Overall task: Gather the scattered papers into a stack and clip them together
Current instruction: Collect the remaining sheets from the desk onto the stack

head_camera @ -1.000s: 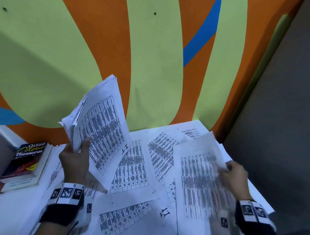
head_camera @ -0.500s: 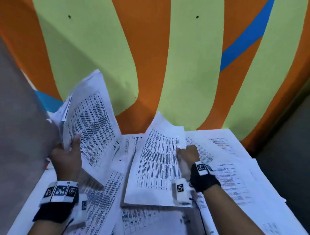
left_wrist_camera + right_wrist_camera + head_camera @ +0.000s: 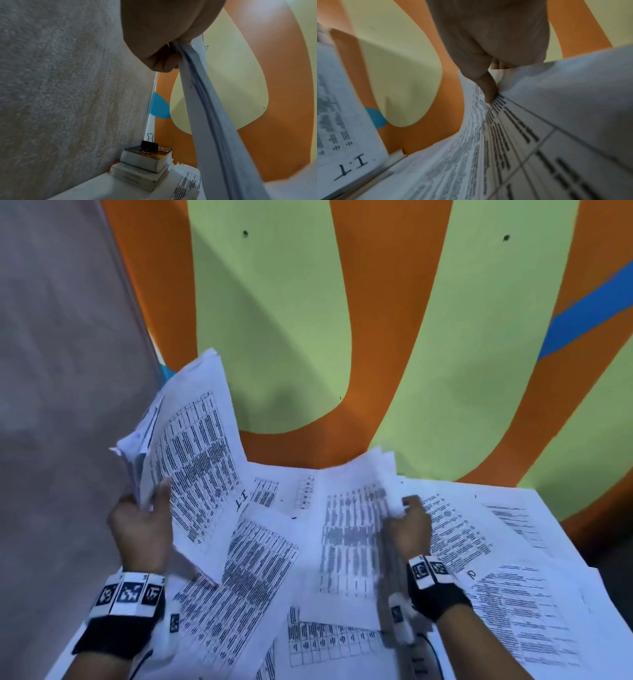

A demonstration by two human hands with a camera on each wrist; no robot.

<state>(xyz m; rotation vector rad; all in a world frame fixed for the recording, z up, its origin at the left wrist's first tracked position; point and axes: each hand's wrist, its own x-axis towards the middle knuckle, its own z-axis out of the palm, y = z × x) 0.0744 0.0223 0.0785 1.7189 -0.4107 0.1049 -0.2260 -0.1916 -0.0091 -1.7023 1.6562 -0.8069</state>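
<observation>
My left hand (image 3: 144, 522) grips a bundle of printed sheets (image 3: 195, 460) and holds it upright above the table's left side; the left wrist view shows the bundle's edge (image 3: 205, 108) pinched in the fingers. My right hand (image 3: 409, 522) pinches one printed sheet (image 3: 349, 542) by its right edge and holds it lifted over the table's middle; in the right wrist view the thumb lies on the sheet (image 3: 513, 135). More printed papers (image 3: 496, 577) lie scattered across the white table. A black binder clip (image 3: 149, 146) sits on top of stacked books.
Two stacked books (image 3: 145, 163) stand in the table's back left corner against a grey wall (image 3: 58, 405). A wall painted orange and green (image 3: 342, 337) rises behind the table. The table's right edge (image 3: 579, 546) drops off beside a dark floor.
My right hand has carried a sheet leftward from the table's right side to the middle and keeps it lifted. The left hand still holds its bundle upright. The head view has swung right.
</observation>
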